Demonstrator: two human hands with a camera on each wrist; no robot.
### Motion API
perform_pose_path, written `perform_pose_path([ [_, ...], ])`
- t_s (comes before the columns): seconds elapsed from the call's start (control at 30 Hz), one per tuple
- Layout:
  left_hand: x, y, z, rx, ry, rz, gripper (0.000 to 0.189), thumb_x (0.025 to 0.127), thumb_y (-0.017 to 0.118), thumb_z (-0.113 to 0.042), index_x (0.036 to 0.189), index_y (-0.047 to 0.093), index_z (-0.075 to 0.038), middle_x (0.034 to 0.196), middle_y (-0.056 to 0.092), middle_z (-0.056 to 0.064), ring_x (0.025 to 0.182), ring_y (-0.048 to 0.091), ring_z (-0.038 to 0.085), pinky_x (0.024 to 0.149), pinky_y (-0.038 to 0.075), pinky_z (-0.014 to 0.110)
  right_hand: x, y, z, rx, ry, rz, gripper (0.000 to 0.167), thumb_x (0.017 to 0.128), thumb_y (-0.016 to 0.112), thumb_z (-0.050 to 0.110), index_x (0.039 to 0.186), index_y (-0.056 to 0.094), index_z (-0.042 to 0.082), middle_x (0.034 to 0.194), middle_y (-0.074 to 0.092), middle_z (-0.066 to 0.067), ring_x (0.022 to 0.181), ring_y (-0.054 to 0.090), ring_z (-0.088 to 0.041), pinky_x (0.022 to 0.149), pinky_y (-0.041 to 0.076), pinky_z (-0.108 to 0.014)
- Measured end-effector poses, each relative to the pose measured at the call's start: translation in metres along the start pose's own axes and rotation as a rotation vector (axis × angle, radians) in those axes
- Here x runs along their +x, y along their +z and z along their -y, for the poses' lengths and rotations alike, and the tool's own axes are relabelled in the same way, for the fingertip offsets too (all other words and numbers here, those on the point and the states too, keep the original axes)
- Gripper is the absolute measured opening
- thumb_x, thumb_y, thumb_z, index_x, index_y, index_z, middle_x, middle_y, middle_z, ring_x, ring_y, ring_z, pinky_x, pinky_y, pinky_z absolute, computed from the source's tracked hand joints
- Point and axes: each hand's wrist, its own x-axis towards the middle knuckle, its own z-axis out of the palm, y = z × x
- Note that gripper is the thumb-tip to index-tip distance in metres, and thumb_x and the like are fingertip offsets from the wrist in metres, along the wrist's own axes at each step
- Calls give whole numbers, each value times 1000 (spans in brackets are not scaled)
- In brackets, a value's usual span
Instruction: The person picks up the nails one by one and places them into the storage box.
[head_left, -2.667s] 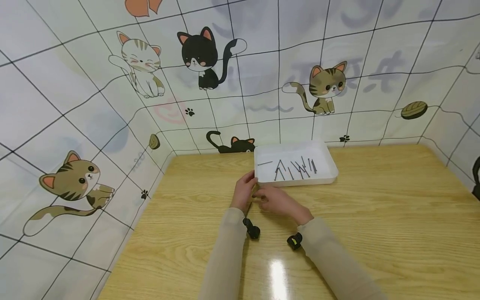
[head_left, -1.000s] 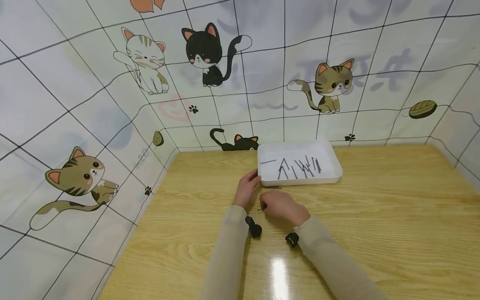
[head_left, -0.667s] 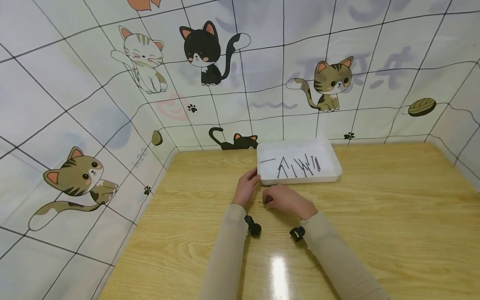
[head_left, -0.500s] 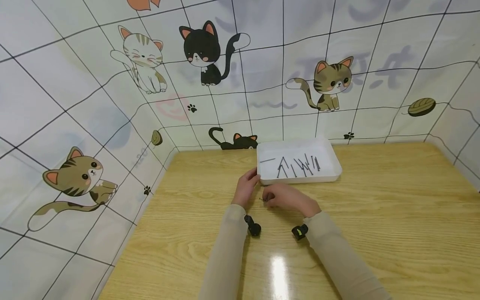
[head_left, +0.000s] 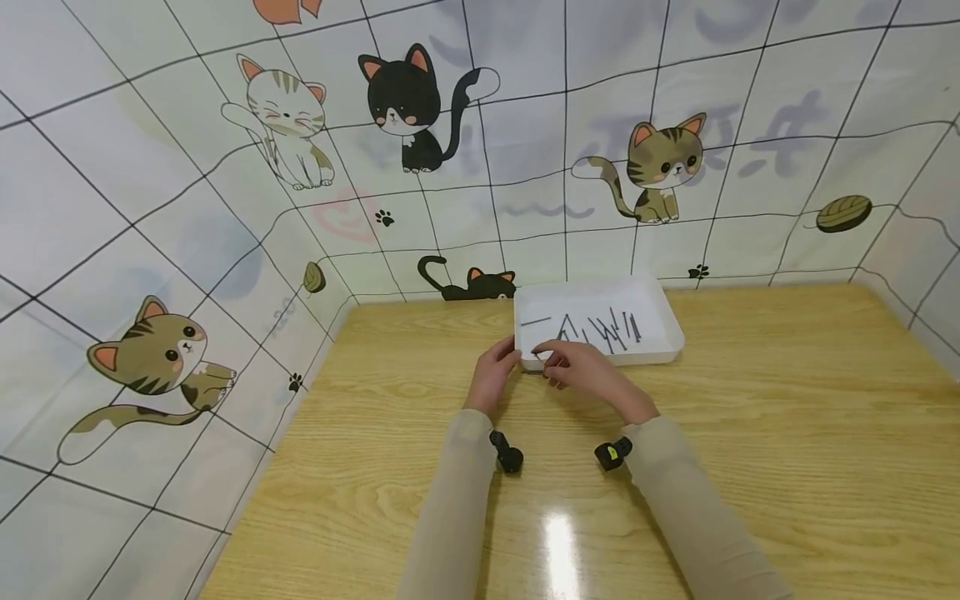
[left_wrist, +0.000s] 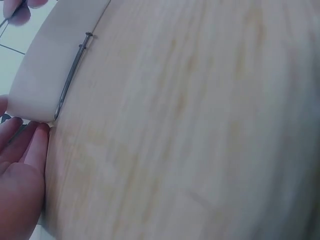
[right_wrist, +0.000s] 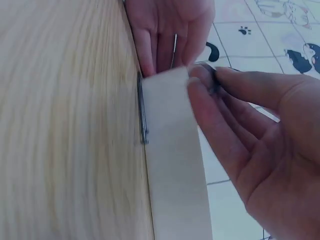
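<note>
A white tray (head_left: 660,354) stands toward the back of the table, with several dark nails (head_left: 611,329) lying in it. My left hand (head_left: 492,379) rests at its front left corner, fairly straight fingers (left_wrist: 37,145) touching the wall there. Above the front rim, by that same corner, my right hand (head_left: 585,371) pinches a nail (right_wrist: 214,80) between thumb and fingertips; most of it is hidden by them in the right wrist view. Outside the tray, a pair of nails (left_wrist: 72,75) lies on the table along the foot of the front wall, heads together.
The wood-grain table (head_left: 795,433) reaches back to a wall covering (head_left: 525,150) with grid lines and cartoon cats, which also closes off the left side. A small black camera (head_left: 510,457) sits on the left wrist, another camera (head_left: 611,452) on the right.
My right hand has lifted a nail from the table before the tray and carried it forward and up over the front rim. The left hand has stayed at the tray's corner.
</note>
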Motion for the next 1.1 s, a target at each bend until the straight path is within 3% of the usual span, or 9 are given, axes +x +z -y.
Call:
perform_pose_path([
  [0.27, -2, -3, -5, 38, -58, -11, 40, 90, 51, -29, 129, 50, -20, 125, 50, -11, 116, 42, 6, 96, 34, 30, 11, -27, -10, 62, 47, -147, 39, 90, 52, 12, 128, 45, 6, 96, 62, -14, 80, 62, -27, 68, 51, -40],
  [0.5, 0, -3, 0, 9, -46, -6, 40, 90, 52, -29, 129, 50, -19, 125, 50, -8, 116, 42, 7, 97, 33, 30, 26, -49, -30, 57, 123, -237, 39, 90, 52, 12, 128, 42, 4, 99, 62, -18, 81, 62, -30, 71, 50, -43],
  [0.77, 1, 0, 0, -28, -12, 8, 42, 91, 51, -24, 131, 47, -10, 130, 48, 3, 118, 42, 13, 98, 32, 34, 39, -64, -54, -63, 228, -258, 35, 90, 50, 8, 124, 44, 2, 102, 57, -19, 77, 60, -31, 62, 48, -39],
  [0.97, 2, 0, 4, -12, -29, -2, 41, 90, 52, -25, 130, 48, -13, 128, 50, -1, 117, 42, 10, 98, 33, 33, 47, -64, -65, -199, 325, -241, 33, 89, 53, 12, 119, 50, -1, 90, 61, -15, 67, 58, -23, 56, 43, -32],
  [1.1, 3, -2, 5, -1, -30, -7, 42, 90, 52, -26, 131, 48, -14, 128, 50, -3, 117, 42, 9, 97, 33, 32, 51, -61, -66, -251, 348, -234, 30, 88, 54, 14, 115, 53, -1, 87, 62, -15, 68, 58, -23, 57, 44, -34],
])
